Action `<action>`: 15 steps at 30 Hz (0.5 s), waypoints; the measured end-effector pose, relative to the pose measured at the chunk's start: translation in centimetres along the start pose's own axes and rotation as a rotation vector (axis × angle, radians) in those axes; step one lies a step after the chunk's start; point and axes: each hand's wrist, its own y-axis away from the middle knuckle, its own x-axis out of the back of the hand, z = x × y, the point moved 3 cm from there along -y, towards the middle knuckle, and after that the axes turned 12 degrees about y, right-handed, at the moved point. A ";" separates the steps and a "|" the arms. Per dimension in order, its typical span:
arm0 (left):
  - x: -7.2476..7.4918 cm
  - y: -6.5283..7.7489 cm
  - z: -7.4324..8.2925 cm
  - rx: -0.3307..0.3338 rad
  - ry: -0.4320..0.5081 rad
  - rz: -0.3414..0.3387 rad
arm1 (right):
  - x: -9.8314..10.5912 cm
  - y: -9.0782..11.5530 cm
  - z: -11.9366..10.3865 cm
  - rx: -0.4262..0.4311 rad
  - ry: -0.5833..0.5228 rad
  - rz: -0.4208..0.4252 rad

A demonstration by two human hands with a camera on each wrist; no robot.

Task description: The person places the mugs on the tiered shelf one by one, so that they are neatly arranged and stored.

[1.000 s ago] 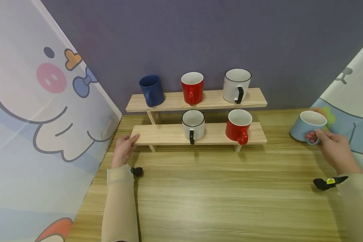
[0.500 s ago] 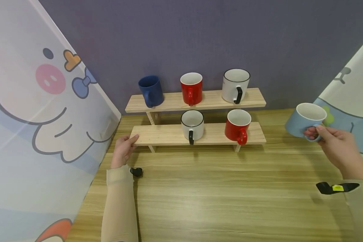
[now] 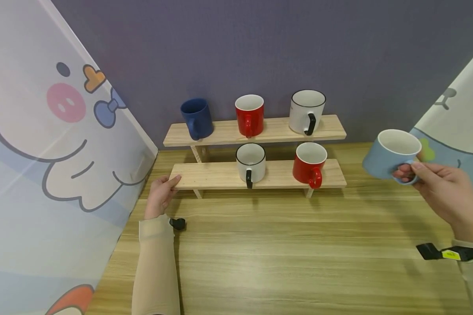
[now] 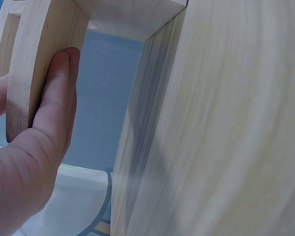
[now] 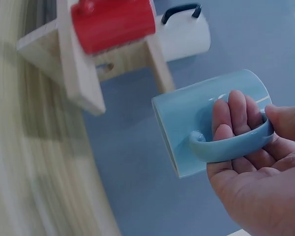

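Note:
My right hand (image 3: 445, 188) holds a light blue mug (image 3: 386, 158) by its handle, tilted and raised to the right of the shelf. In the right wrist view the fingers pass through the mug's handle (image 5: 236, 146) and the thumb presses its top. At the shelf's left end, my left hand (image 3: 160, 195) grips the lower wooden board (image 3: 205, 175), thumb on top and fingers underneath, as the left wrist view shows. On that board stand a white mug (image 3: 252, 168) with a black handle and a red mug (image 3: 305, 168).
The upper board (image 3: 228, 133) bears a dark blue mug (image 3: 199, 120), a red mug (image 3: 256, 118) and a larger white mug (image 3: 303, 116). Behind rises a grey-blue wall (image 3: 236, 48). Cartoon-printed panels (image 3: 19, 166) flank the wooden table (image 3: 268, 253).
The light blue mug has risen from the table at the right and shifted a little left, tilting in my right hand. My left hand keeps its grip on the board.

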 end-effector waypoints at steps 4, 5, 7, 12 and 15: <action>0.0 0.0 0.0 0.001 0.003 -0.002 | -0.8 0.1 -1.0 0.026 -0.087 -0.040; 0.0 0.0 0.1 0.001 0.005 -0.003 | -0.9 0.1 -1.2 0.032 -0.110 -0.052; -0.1 0.0 0.1 0.001 0.006 0.001 | -1.3 0.2 -1.7 0.044 -0.137 -0.078; 0.0 0.1 0.2 0.007 -0.009 0.005 | -2.3 0.6 -3.0 0.084 -0.119 -0.149; -0.1 0.1 0.1 0.005 -0.011 0.007 | -3.3 0.7 -3.9 0.112 -0.095 -0.200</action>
